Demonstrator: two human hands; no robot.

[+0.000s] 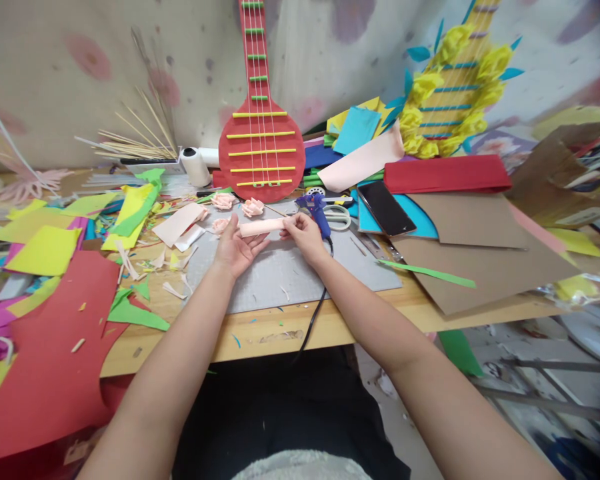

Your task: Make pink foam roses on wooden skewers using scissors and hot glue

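Observation:
A short strip of pale pink crepe paper stretches level between my two hands over a grey board. My left hand has its palm turned up, with the strip's left end between the thumb and the fingers, which reach out beneath it. Thumb and fingertips of my right hand pinch the other end. Just beyond are pink paper roses, one with a thin stick beside it. A blue glue gun lies behind my right hand, its black cord running off the table's front edge. White-handled scissors are beside it.
A red paper lute stands at the back, and a yellow-flowered one leans at right. Paper scraps and red sheet crowd the left. A phone and brown cardboard lie right.

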